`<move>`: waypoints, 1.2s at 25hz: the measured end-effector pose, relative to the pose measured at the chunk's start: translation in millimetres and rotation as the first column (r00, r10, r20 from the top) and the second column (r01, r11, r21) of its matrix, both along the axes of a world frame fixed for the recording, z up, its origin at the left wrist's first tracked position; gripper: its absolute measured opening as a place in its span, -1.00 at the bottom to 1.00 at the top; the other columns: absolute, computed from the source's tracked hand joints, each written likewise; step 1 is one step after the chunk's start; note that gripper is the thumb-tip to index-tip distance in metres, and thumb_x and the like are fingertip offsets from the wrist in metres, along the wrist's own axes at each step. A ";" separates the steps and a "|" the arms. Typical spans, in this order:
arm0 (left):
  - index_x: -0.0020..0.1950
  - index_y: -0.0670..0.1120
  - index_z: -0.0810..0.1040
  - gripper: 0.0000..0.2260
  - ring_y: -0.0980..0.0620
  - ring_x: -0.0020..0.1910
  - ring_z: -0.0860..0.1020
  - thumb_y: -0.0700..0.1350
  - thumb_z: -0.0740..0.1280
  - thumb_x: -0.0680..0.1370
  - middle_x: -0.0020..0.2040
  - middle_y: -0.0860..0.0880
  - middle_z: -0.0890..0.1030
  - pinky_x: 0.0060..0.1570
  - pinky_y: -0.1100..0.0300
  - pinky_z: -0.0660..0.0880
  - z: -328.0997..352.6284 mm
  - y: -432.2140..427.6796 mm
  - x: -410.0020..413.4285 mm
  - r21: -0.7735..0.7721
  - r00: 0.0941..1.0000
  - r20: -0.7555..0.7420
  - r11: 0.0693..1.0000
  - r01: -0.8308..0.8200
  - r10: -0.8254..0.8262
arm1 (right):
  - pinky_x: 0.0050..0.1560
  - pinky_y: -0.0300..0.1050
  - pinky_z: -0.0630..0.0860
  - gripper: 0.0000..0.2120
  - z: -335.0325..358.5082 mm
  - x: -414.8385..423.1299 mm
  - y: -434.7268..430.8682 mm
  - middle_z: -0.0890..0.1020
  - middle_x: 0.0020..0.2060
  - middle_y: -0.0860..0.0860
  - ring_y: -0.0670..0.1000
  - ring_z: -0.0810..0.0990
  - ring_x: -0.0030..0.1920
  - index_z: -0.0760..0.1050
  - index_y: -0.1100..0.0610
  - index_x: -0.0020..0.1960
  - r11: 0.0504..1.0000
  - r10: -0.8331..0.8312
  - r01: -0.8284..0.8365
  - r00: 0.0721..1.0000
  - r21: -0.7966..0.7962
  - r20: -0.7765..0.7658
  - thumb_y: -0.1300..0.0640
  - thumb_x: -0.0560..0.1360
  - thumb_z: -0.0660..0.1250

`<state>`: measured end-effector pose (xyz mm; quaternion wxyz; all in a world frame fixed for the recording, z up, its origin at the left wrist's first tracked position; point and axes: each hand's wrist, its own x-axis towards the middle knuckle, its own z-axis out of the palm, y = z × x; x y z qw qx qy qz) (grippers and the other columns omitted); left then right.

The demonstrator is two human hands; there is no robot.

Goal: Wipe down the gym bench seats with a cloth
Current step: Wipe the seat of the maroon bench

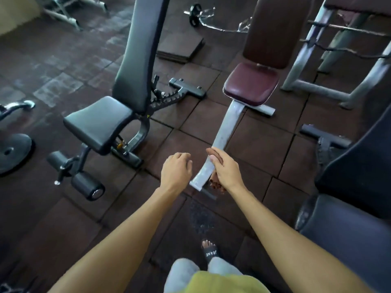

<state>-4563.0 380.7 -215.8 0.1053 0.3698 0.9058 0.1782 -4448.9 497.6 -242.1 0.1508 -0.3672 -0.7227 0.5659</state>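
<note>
My right hand (225, 169) is shut on a bunched brown cloth (216, 185), which sticks out above and below my fingers. It hovers over the grey floor rail (224, 127) of the maroon bench. My left hand (176, 169) is beside it, fingers loosely curled with nothing in them. The maroon seat (251, 83) lies ahead, with its upright maroon backrest (273, 30) behind it. A black adjustable bench stands to the left, its seat (99, 123) and tall backrest (141, 49) well out of reach of both hands.
Another dark padded bench (351, 229) fills the right edge. A grey steel rack (338, 60) stands at the back right. A curl bar with plates (211, 20) lies on the floor behind, a weight plate (12, 151) at the left, and loose rubber mats (179, 47) in the middle.
</note>
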 end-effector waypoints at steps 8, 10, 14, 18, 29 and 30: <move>0.26 -0.08 0.53 -0.73 -0.16 0.20 0.50 -0.10 0.21 0.59 0.21 -0.09 0.58 0.21 -0.01 0.42 9.4 140.6 -140.6 0.034 0.957 -0.018 0.956 0.291 -0.291 | 0.09 -0.68 0.20 -0.66 29.3 -106.2 95.8 0.59 0.28 -0.07 -0.15 0.48 0.29 0.48 0.13 0.39 0.961 -0.243 0.237 0.970 0.141 0.025 0.14 0.63 0.26; 0.25 -0.08 0.53 -0.73 -0.17 0.19 0.50 -0.11 0.21 0.58 0.20 -0.10 0.58 0.20 -0.01 0.43 12.0 170.5 -168.1 0.025 0.933 -0.009 0.933 0.360 -0.360 | 0.05 -0.69 0.19 -0.68 35.3 -123.2 114.3 0.58 0.24 -0.11 -0.16 0.48 0.25 0.49 0.11 0.37 0.936 -0.320 0.313 0.947 0.160 0.025 0.15 0.63 0.25; 0.23 -0.07 0.54 -0.74 -0.16 0.16 0.50 -0.10 0.21 0.58 0.18 -0.08 0.59 0.16 0.00 0.43 17.7 220.4 -204.2 0.008 0.892 -0.010 0.892 0.453 -0.453 | 0.23 -0.42 0.23 -0.65 41.6 -145.2 152.1 0.55 0.33 -0.02 -0.03 0.47 0.36 0.45 0.11 0.41 0.889 -0.432 0.413 0.900 0.196 0.063 0.11 0.64 0.24; 0.19 -0.09 0.55 -0.76 -0.15 0.16 0.49 -0.11 0.20 0.58 0.16 -0.08 0.58 0.14 0.00 0.42 7.2 293.0 -228.6 -0.012 0.866 0.012 0.866 0.500 -0.500 | 0.19 -0.45 0.23 -0.65 27.0 -164.4 215.7 0.56 0.32 0.00 -0.01 0.49 0.35 0.45 0.13 0.41 0.867 -0.473 0.448 0.877 0.219 0.077 0.13 0.63 0.25; 0.38 -0.11 0.41 -0.66 -0.13 0.33 0.39 -0.16 0.20 0.60 0.35 -0.09 0.46 0.31 0.01 0.35 -186.2 596.4 -258.8 -0.066 0.863 0.112 0.863 0.500 -0.492 | 0.46 -0.34 0.07 -0.61 -172.9 -198.2 541.7 0.37 0.48 -0.06 -0.08 0.25 0.52 0.37 0.03 0.48 0.928 -0.246 0.128 0.915 0.349 0.321 0.05 0.66 0.19; 0.39 -0.12 0.40 -0.66 -0.14 0.37 0.36 -0.16 0.19 0.60 0.39 -0.10 0.43 0.36 -0.02 0.33 -211.9 616.7 -260.2 -0.070 0.863 0.104 0.862 0.502 -0.494 | 0.49 -0.29 0.09 -0.60 -195.7 -198.0 563.3 0.38 0.47 -0.05 -0.08 0.24 0.52 0.38 0.05 0.48 0.917 -0.211 0.066 0.917 0.393 0.338 0.04 0.66 0.18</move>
